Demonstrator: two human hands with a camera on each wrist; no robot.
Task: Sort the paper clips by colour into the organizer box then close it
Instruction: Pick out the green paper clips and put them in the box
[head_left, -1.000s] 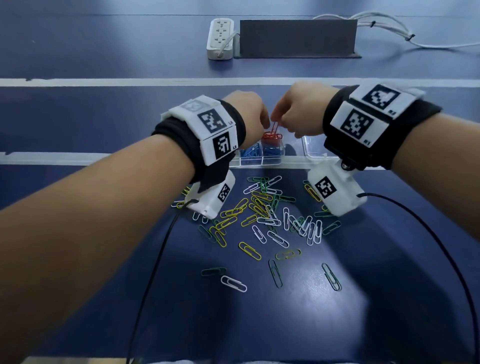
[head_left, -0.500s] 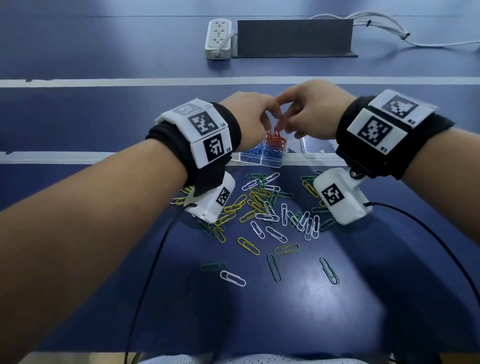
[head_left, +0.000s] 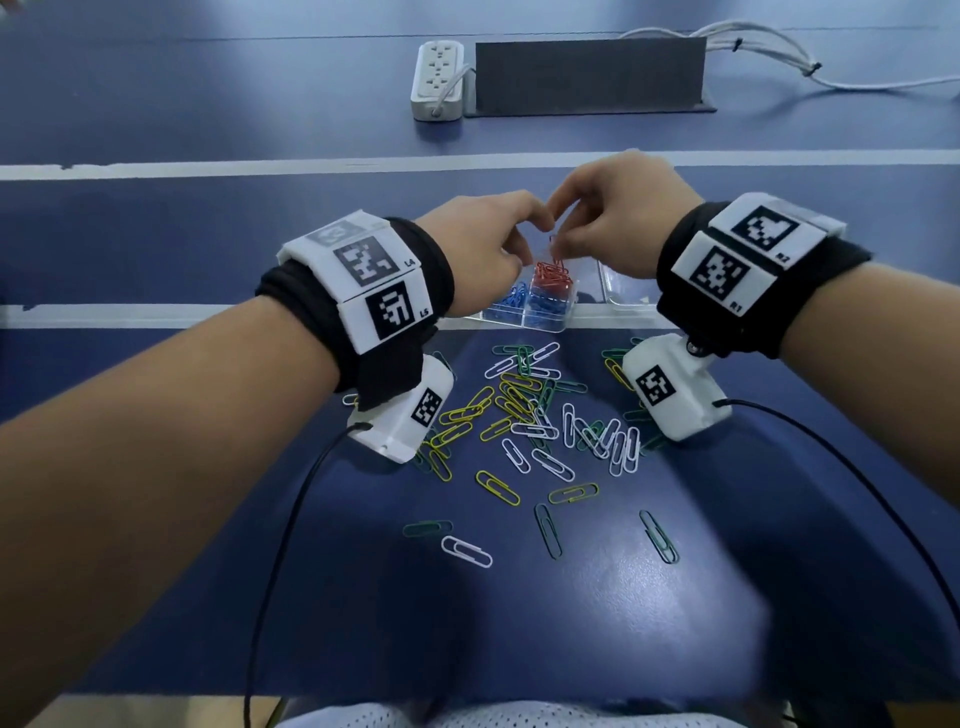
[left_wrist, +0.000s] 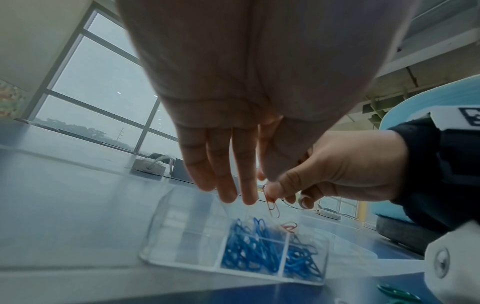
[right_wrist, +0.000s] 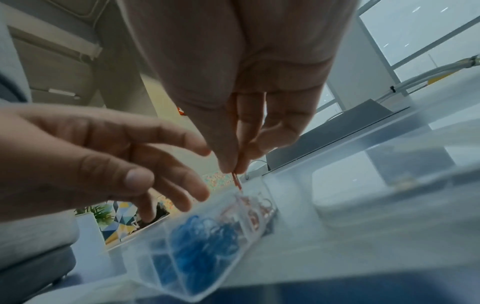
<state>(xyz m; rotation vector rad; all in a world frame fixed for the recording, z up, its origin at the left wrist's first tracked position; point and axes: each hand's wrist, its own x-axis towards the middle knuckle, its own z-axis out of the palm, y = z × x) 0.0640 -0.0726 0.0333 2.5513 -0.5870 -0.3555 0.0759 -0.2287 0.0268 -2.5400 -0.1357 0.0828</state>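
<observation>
A clear organizer box (head_left: 545, 325) (left_wrist: 182, 236) (right_wrist: 145, 257) stands past the loose pile, with blue clips (head_left: 511, 304) (left_wrist: 249, 246) (right_wrist: 205, 232) and red clips (head_left: 553, 274) (right_wrist: 254, 207) in separate compartments. My right hand (head_left: 608, 228) (left_wrist: 337, 170) (right_wrist: 233, 144) pinches red paper clips (left_wrist: 271, 202) (right_wrist: 237, 181) between thumb and fingers just above the red compartment. My left hand (head_left: 483, 244) (left_wrist: 226, 164) (right_wrist: 116, 156) hovers beside it with fingers straight and relaxed, holding nothing. Green, yellow and white clips (head_left: 524, 410) lie scattered on the blue table nearer to me.
The box's clear open lid (head_left: 623, 283) lies to the right of the compartments. A white power strip (head_left: 439, 78) and a dark flat panel (head_left: 589, 75) sit at the far side, with white cables (head_left: 779, 57) trailing right. Black wrist-camera cables (head_left: 280, 545) cross the near table.
My left hand has let go and spread its fingers. My right hand has kept pinching the red clips and lifted slightly above the red compartment; both wrists have drifted a little toward me.
</observation>
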